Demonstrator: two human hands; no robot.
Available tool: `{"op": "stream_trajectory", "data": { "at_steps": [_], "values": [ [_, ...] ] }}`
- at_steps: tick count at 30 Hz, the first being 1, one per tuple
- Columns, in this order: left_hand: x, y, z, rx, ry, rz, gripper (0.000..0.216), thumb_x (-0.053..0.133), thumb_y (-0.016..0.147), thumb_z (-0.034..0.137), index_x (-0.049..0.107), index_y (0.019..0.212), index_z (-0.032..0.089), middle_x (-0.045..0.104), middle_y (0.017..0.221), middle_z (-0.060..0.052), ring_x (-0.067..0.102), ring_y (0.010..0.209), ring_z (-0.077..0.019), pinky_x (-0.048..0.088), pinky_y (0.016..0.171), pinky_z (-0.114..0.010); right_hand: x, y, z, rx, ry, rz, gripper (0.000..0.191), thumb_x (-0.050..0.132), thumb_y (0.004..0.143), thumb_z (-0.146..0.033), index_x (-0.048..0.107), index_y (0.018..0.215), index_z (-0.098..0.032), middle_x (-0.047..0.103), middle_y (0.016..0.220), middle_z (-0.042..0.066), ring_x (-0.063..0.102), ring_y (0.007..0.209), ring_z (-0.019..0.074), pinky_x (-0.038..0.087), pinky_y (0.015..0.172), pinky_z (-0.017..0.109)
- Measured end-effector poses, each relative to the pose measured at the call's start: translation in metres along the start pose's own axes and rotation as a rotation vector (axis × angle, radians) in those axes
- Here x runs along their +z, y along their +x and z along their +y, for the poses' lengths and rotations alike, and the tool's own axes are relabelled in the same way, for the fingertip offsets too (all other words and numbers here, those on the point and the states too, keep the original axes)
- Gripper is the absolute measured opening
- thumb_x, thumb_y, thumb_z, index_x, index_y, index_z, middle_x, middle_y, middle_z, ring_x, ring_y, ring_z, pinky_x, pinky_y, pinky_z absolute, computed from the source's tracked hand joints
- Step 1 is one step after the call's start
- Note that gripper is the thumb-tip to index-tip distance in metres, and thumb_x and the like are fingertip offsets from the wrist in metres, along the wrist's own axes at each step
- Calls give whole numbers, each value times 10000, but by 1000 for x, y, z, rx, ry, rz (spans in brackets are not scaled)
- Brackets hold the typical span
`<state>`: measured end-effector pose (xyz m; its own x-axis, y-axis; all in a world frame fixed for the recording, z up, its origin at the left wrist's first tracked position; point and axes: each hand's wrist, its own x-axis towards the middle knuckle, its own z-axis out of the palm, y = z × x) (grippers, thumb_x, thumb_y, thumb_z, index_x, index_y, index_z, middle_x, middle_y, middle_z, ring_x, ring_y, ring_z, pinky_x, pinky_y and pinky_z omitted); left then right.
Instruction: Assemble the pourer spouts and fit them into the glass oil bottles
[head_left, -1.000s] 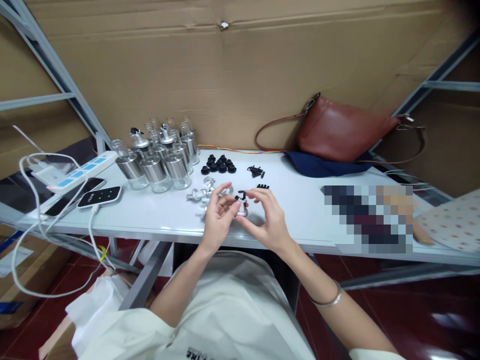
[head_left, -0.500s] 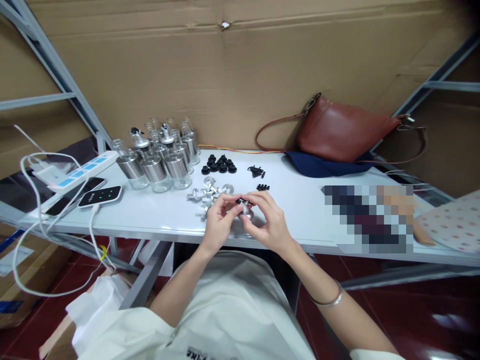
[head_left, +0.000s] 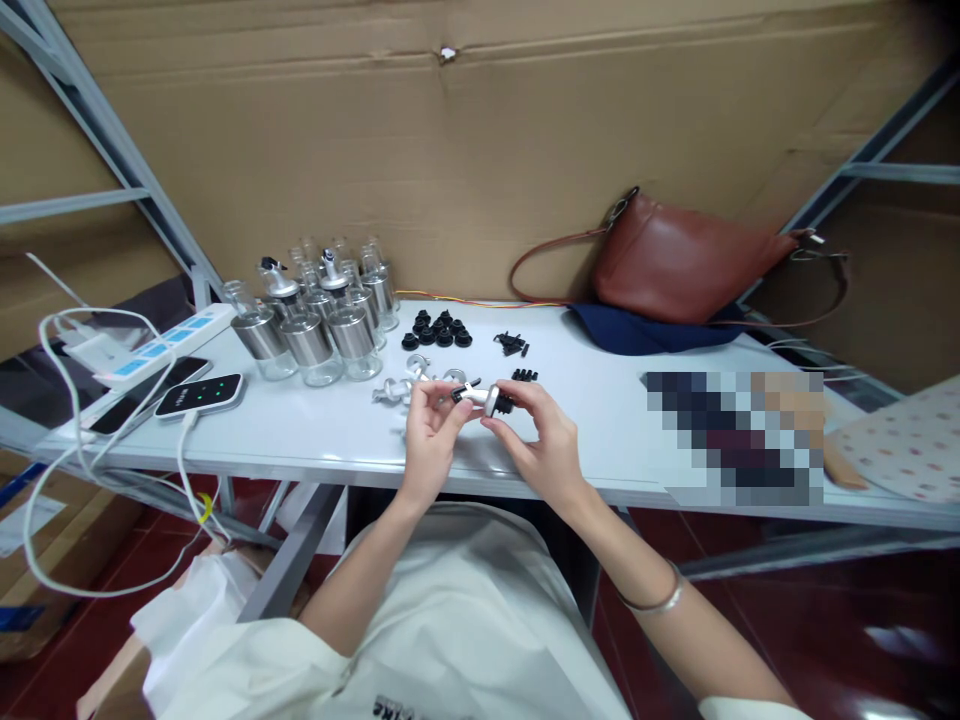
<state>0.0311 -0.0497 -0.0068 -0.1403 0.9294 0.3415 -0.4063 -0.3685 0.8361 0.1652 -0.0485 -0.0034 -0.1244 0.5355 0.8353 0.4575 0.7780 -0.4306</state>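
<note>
Silver-coloured metal with black fittings, the pourer (head_left: 477,395) lies nearly sideways in the air above the front of the worktop (head_left: 330,430). The left hand (head_left: 433,445) pinches its spout end; the right hand (head_left: 551,450) has thumb and fingers closed around the flange and black base. The step in hand seems to be working on the pourer's base end; the next move probably calls for a steady left pinch while the right fingers press or turn. Fingers hide part of both ends, so the seating cannot be judged.

Just behind, loose silver parts (head_left: 390,391) lie partly covered by the left hand. Beyond are black stoppers (head_left: 444,338), small black pieces (head_left: 510,343) and, to the left, steel-banded glass bottles (head_left: 307,340). A brown bag (head_left: 667,260) sits well apart, out of the way.
</note>
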Motion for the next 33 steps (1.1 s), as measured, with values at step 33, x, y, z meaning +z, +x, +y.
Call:
{"op": "stream_trajectory", "data": {
  "at_steps": [33],
  "values": [
    [-46, 48, 69, 577, 767, 308, 364, 597, 793, 164, 483, 1138, 197, 533, 1134, -75, 526, 1061, -185, 421, 892, -316, -2, 0, -4, -161, 18, 66, 334, 535, 778, -42, 492, 1050, -232, 590, 936, 70, 619, 842, 189, 528, 692, 341]
  ]
}}
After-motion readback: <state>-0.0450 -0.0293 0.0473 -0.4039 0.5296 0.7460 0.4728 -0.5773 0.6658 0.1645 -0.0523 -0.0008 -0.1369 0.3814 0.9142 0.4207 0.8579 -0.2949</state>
